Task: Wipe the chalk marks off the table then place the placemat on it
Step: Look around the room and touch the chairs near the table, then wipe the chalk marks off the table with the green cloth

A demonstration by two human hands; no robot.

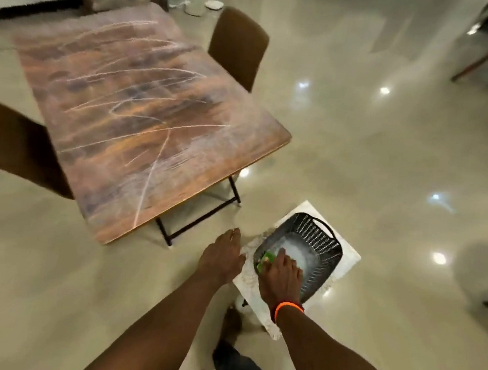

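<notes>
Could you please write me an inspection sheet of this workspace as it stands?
Surface: wooden table covered in white chalk marks; nothing lies on it.
Job's things: green item in the black basket, which also holds something white; the basket sits on a small white stand. Placemat: not identifiable.
Clutter: plates on the far floor.
Hands: right hand reaches into the basket, fingers at the green item, grip unclear; left hand open, hovering.
Cables: nothing seen.
Surroundings: brown chairs by the table, glossy tiled floor.
</notes>
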